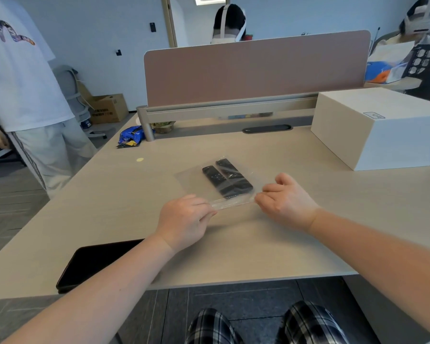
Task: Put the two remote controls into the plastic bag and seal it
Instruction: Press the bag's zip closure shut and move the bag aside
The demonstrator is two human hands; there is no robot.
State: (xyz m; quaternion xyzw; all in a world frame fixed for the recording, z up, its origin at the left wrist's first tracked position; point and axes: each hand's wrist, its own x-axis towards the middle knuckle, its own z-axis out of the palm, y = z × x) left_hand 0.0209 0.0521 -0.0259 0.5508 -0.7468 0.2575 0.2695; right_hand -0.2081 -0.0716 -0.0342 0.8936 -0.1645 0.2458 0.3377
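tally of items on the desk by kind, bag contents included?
Remote controls: 2, both inside the bag
Plastic bag: 1
White box: 1
Dark tablet: 1
Blue snack packet: 1
Total: 6

We see an office, a pale bench [296, 155] with a pink divider screen [256, 70], a swivel chair [71, 88] far left, cardboard box [108, 108] on the floor

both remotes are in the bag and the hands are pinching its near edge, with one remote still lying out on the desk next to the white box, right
Not quite. No remote lies beside the white box. The head view shows both remote controls inside the plastic bag, side by side. The left hand and right hand do pinch its near edge.
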